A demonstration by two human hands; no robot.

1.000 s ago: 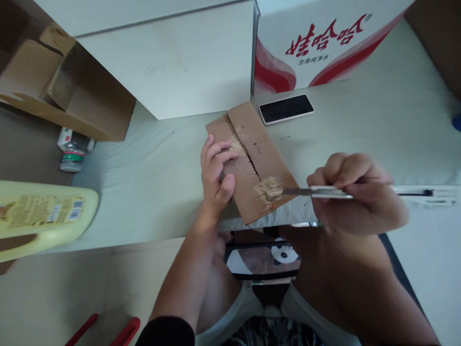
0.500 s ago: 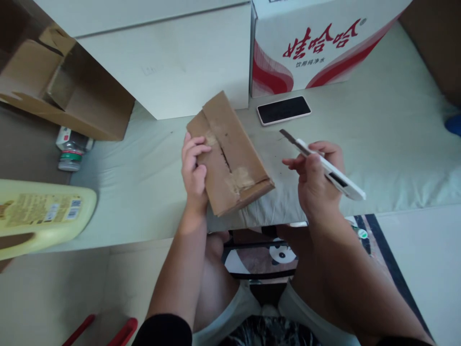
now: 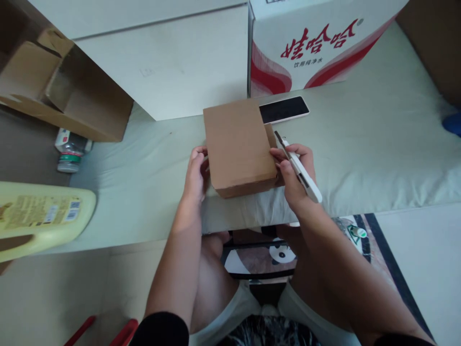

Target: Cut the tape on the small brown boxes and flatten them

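Note:
A small brown cardboard box (image 3: 239, 146) sits in front of me with a plain, unbroken face up. My left hand (image 3: 196, 173) grips its left side, fingers curled and partly hidden behind the edge. In my right hand (image 3: 295, 175) is a white utility knife (image 3: 306, 180), its blade out and pointing away from me, up and to the left. Fingertips of that same hand touch the box's right side, where a narrow cardboard flap (image 3: 270, 134) sticks out. Just behind the box lies a phone (image 3: 286, 109), its left end covered by the box.
Beyond stand a white box (image 3: 180, 72) and a white-and-red carton (image 3: 306, 53). To the left are an open cardboard box (image 3: 97, 96), a plastic bottle (image 3: 70, 154) and a yellow jug (image 3: 54, 216). The pale green cloth surface (image 3: 378, 158) ends at a front edge above my knees.
The box has been turned over from its taped, tilted side to a plain face and set lower. My right hand has come left with the knife to the box's right side.

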